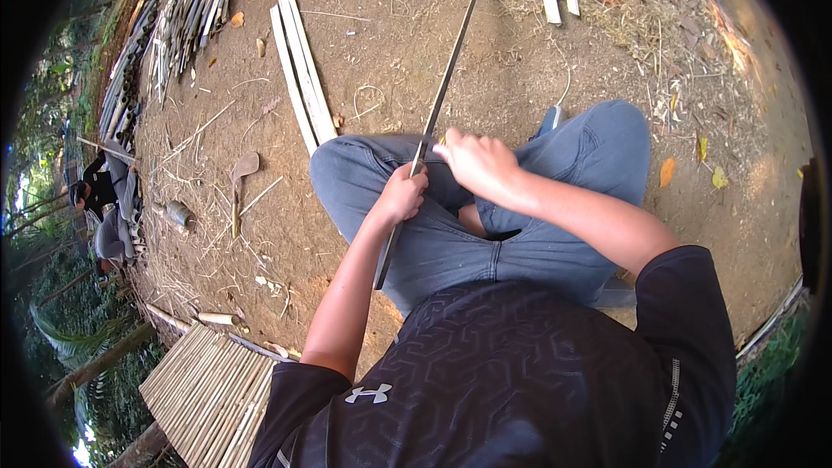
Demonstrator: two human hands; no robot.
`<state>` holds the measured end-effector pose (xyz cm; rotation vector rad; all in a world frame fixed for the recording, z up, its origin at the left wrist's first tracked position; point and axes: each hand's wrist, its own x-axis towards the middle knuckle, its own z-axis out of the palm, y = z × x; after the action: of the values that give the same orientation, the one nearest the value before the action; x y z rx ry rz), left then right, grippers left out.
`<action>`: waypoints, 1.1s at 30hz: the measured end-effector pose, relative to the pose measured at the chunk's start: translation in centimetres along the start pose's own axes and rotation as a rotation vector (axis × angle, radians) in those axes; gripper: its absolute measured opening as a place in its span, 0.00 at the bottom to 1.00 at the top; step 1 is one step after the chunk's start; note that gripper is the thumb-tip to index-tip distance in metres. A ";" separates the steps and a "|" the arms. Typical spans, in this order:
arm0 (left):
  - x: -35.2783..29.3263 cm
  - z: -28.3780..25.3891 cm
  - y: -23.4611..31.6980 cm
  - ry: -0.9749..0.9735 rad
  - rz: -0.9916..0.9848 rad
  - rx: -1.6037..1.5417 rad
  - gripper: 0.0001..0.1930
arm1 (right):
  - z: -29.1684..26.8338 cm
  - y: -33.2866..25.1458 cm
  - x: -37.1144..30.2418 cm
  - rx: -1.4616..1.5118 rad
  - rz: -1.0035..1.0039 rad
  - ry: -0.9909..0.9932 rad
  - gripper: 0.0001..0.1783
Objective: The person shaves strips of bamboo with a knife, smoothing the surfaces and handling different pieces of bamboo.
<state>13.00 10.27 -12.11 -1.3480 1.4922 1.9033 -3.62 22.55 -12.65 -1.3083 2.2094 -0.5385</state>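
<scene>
on my feed the left hand [403,197] is wrapped around a long dark strip [445,82], fingers folded over it; the strip slants across the lap, its far end out over the dirt ground [390,52] and its near end by the left thigh. the right hand [477,160] sits just beside it, higher up than the left, with fingers curled in; there is a blur at its thumb, so i can't tell what, if anything, it pinches. that is what worries me: the 2 hands are near each other, and if the blur is a sharp edge, a slip along the strip could carry it into the left fingers or the jeans [446,251] underneath. i see only 1 hand plainly gripping such a long piece, so if that grip loosened, the far end could twist or swing, perhaps knocking the pale split strips [299,69] beyond the left knee. the brown flat-headed tool [245,165] and the grey can [179,213] lie well apart on the left, so i rate them a smaller hazard.
</scene>
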 end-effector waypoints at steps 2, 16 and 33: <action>0.2 -0.1 -0.1 -0.007 0.017 -0.020 0.02 | 0.4 0.1 -0.2 -0.091 -0.054 0.010 0.25; 0.4 0.0 0.2 0.008 -0.003 -0.003 0.04 | -0.4 2.3 1.5 -0.014 -0.043 -0.097 0.26; 0.1 0.6 0.2 0.024 0.026 0.033 0.04 | -2.0 9.1 8.3 -0.054 0.169 -0.018 0.28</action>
<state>12.55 10.71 -12.13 -1.3484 1.5530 1.8758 -14.37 19.52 -18.16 -1.1345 2.3073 -0.4052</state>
